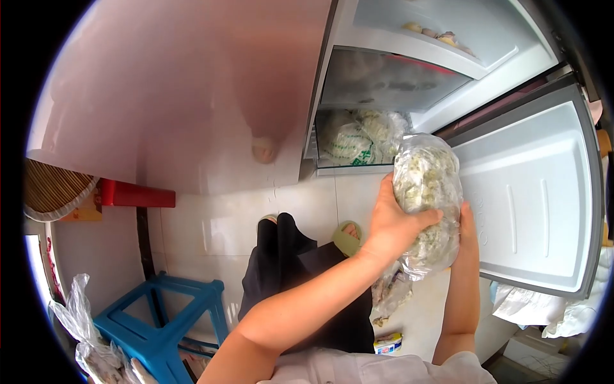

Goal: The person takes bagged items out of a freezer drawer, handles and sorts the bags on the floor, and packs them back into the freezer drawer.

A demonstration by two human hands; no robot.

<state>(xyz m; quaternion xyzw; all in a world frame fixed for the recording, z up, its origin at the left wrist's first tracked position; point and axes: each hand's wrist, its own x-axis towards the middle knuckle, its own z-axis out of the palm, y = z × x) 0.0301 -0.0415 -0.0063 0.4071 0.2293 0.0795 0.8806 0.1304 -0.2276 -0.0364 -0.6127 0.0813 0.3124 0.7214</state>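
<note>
While our left hand [391, 221] and right hand [469, 240] clamp the bag [427, 176] between their fingers, we should keep it clear of the front edge of the drawer [355, 170].

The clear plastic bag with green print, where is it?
In the head view, the printed bag sits just above centre, in a fridge drawer left of the held, bulging clear plastic bag.

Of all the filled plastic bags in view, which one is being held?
The pale-filled bag held between the left hand and the right hand. Neither hand touches the fridge bags, the floor bag or the bag by the blue stool.
</note>
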